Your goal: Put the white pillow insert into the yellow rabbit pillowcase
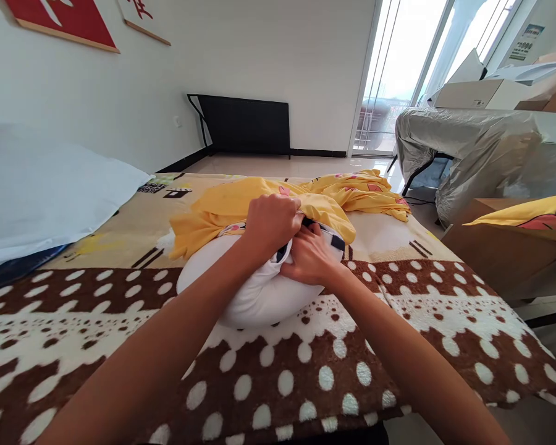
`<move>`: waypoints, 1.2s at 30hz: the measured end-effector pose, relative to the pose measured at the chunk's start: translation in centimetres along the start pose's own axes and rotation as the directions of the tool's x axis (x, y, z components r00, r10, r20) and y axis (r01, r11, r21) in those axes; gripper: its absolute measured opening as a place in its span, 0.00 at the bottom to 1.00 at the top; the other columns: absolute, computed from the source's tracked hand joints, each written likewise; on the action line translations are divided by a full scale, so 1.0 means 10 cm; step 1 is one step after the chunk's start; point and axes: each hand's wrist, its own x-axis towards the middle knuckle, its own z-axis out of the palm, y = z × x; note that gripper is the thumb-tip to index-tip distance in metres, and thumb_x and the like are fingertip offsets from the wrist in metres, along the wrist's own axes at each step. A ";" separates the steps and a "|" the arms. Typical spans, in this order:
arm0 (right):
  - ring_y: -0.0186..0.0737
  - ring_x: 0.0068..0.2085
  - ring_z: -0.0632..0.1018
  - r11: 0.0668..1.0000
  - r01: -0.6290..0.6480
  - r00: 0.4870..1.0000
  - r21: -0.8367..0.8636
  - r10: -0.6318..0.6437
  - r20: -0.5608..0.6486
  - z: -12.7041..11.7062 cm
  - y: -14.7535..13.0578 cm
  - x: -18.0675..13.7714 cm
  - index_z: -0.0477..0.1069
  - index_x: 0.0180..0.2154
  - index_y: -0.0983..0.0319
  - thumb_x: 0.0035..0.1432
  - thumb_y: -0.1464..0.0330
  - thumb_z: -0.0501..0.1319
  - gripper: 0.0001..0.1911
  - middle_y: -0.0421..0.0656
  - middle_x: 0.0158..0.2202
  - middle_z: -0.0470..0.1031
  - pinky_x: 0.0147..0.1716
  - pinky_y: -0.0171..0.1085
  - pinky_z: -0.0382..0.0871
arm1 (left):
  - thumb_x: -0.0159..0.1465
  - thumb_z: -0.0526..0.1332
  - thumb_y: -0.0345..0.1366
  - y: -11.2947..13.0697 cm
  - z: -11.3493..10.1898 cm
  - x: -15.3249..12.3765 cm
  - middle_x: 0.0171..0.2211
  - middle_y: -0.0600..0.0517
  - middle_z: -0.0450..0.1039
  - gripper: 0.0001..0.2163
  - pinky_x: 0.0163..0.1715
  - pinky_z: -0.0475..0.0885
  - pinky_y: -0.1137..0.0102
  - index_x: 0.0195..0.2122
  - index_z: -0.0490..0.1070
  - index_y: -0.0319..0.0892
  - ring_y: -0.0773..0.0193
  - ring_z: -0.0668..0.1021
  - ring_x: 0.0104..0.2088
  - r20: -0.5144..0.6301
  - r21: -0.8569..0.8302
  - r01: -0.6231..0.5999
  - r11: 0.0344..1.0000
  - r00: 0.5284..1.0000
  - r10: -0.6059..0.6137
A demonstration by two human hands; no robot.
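Note:
A plump white pillow (254, 303) lies bunched on the bed, folded under my hands. Over its far side spreads a yellow pillowcase (217, 204) with a pink cartoon print, its loose end trailing to the right. My left hand (273, 219) is closed in a fist at the edge of the yellow fabric, above the pillow. Just to the right and lower, my right hand (312, 253) is closed on the pillow's white fabric, near a black-and-white edge (337, 242). Its fingertips are partly tucked out of sight in the folds.
A brown-and-white dotted blanket (285, 380) covers the bed. Another white pillow (50, 185) rests at left. A black panel (245, 123) leans on the far wall. To the right stand a plastic-covered table (467, 133) with boxes and a cardboard box (500, 253) under yellow printed cloth (532, 216).

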 end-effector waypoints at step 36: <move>0.41 0.38 0.74 0.978 -0.083 0.587 0.192 0.204 -0.784 0.04 0.03 -0.75 0.73 0.35 0.62 0.57 0.75 0.56 0.07 0.45 0.35 0.75 0.39 0.41 0.68 | 0.59 0.52 0.27 0.06 0.09 -0.25 0.35 0.48 0.71 0.07 0.34 0.66 0.64 0.36 0.67 0.41 0.55 0.74 0.39 -0.126 -0.246 -0.271 0.931 0.961 0.246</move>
